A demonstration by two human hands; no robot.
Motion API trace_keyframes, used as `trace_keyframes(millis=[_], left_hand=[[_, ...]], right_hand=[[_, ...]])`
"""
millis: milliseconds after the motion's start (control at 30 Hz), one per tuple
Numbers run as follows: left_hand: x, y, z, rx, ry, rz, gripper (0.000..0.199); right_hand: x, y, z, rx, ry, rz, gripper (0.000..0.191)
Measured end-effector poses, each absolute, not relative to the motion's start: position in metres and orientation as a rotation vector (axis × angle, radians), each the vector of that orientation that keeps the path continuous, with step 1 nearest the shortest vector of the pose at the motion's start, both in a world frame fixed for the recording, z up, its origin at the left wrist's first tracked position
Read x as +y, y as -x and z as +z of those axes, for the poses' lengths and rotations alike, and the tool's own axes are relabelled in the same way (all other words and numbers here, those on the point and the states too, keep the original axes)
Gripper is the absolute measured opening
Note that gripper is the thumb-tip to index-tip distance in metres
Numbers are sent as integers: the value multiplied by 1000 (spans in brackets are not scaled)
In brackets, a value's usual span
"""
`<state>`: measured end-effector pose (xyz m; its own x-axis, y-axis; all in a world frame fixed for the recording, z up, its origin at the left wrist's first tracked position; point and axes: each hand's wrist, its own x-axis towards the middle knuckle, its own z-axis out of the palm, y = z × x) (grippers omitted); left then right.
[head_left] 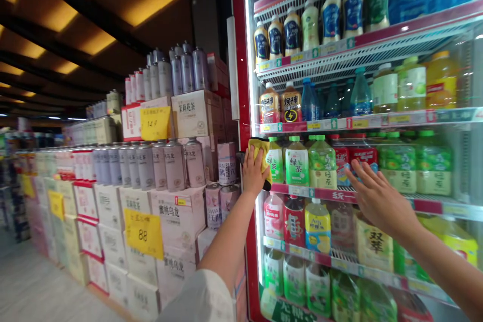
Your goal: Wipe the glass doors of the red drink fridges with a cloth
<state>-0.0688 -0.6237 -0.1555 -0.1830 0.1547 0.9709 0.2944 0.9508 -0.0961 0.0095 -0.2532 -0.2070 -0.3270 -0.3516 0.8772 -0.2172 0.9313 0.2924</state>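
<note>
A yellow cloth with a dark edge (266,157) is under my left hand (254,170), pressed at the left side of a lit drinks cooler, beside its red frame (238,80). My fingers lie over the cloth and hold it. To the right, my right hand (372,196) is raised with its fingers spread and nothing in it, in front of the shelf of green tea bottles (297,163). Whether it touches a glass surface cannot be made out. Bottles of several colours stand on the cooler's shelves.
Left of the cooler, stacked drink cartons (177,216) carry rows of tall bottles (175,166) and yellow price signs (143,234). A door handle or edge strip (233,68) runs down the cooler's left side. Grey floor (33,282) shows at the lower left.
</note>
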Motion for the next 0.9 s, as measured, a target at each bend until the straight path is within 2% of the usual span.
trace_keyframes(millis=[167, 267, 400, 567, 633, 700, 833, 900], left_hand=[[-624, 62, -213, -1839, 422, -4, 73], [-630, 64, -202, -1871, 488, 40, 68], [-630, 67, -191, -1781, 289, -161, 64], [-608, 53, -290, -1802, 183, -269, 70], [-598, 49, -315, -1835, 267, -247, 72], [-587, 49, -309, -1817, 320, -248, 72], [-551, 55, -250, -1744, 309, -318, 71], [-530, 54, -236, -1776, 388, -267, 74]], right_hand=[[-255, -9, -208, -1899, -404, -125, 70], [-255, -8, -209, -1900, -401, -131, 68], [-256, -9, -209, -1912, -378, -124, 63], [-257, -13, -203, -1950, -360, -88, 60], [-256, -14, -202, -1963, -367, -73, 62], [-256, -14, -202, -1974, -381, -64, 66], [-258, -12, -200, -2004, -376, -38, 63], [-257, -13, -197, -2022, -371, -14, 60]])
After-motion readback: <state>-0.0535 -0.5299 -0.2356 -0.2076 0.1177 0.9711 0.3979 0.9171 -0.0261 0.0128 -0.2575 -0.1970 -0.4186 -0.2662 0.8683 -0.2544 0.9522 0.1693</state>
